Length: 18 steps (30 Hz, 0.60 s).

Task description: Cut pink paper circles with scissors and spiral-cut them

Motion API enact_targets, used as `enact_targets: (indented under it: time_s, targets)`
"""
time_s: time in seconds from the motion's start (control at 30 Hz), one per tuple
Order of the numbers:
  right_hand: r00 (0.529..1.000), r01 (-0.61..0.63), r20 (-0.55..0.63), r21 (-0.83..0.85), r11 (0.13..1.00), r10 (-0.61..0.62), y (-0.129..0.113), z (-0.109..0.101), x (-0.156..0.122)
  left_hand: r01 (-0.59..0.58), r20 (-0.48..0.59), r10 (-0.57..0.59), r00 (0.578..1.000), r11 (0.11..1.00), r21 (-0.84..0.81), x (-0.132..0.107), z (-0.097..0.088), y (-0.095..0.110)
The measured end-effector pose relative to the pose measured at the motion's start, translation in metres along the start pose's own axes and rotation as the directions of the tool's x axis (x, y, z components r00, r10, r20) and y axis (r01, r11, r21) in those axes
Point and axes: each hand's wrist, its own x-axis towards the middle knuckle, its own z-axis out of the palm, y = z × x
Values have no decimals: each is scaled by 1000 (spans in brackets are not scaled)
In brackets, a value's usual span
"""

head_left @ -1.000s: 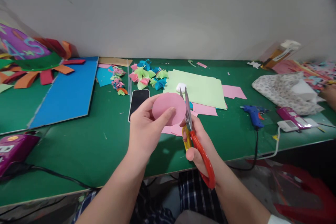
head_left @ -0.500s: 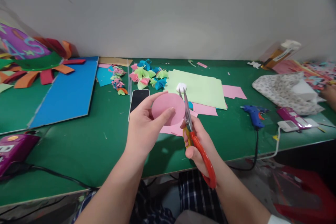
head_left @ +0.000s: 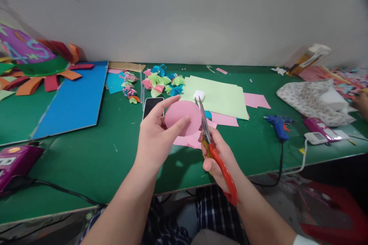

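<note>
My left hand (head_left: 158,134) pinches a round piece of pink paper (head_left: 184,113) between thumb and fingers, held above the table. In my right hand (head_left: 220,153) is a pair of scissors (head_left: 221,168) with red and yellow handles. The blades point up and away, slightly parted, close by the right edge of the pink circle. Whether they touch the paper I cannot tell. Under the hands lie pink paper scraps (head_left: 188,141). Behind the circle, a small white lump (head_left: 199,95) rests on light green sheets (head_left: 222,93).
Folded paper flowers (head_left: 161,80) and a phone (head_left: 149,106) lie behind my left hand. At left are a blue board (head_left: 76,99) and a purple cone hat (head_left: 25,49). A blue glue gun (head_left: 277,125) with its cord and a patterned cloth (head_left: 301,97) lie right. Another person's hand (head_left: 361,104) shows at far right.
My left hand and the pink circle have shifted slightly left, away from the blades. The index finger has lifted a little. The scissors have barely moved.
</note>
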Motion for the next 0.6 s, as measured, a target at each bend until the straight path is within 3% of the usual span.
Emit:
enact_targets:
  time_s: [0.17,0.6]
  targets:
    - [999,-45,8,124,991,44,-8,-1,0,2,-8,-1,1000,1000,6,1,-2,-1]
    - [1000,-18,-17,109,994,20,-4,-1,0,-2,-22,2,1000,1000,14,3,-5,-3]
